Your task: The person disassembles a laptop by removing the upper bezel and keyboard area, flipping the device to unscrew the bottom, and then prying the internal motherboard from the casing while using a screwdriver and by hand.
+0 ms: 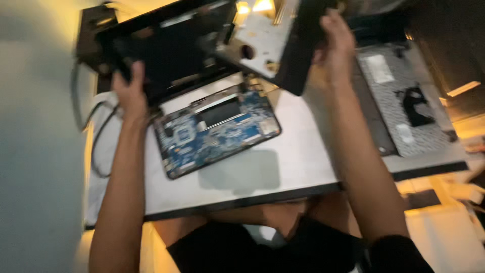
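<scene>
Laptop shell: black, opened up, held lifted above the far side of the counter, tilted so that its silvery inner plate is turned toward the camera. It is carried at two opposite edges, presumably so that the wide, awkward piece is kept level and clear of the parts below.

Left hand: its grip is clenched on the shell's left edge, fingers wrapped over the dark rim.

Right hand: its grip is closed on the shell's right edge, beside the silvery plate. Both forearms are stretched forward.

Circuit board: blue, lying flat on the counter, directly under the raised shell, touched by neither hand. It appears to have been left bare so that the shell can be handled apart from it.

Keyboard panel: grey, laid flat at the right, well apart from the board, with a small black part resting on it.

Cable: dark, looped off the counter's left edge.

Picture blurred; finer parts cannot be told.
</scene>
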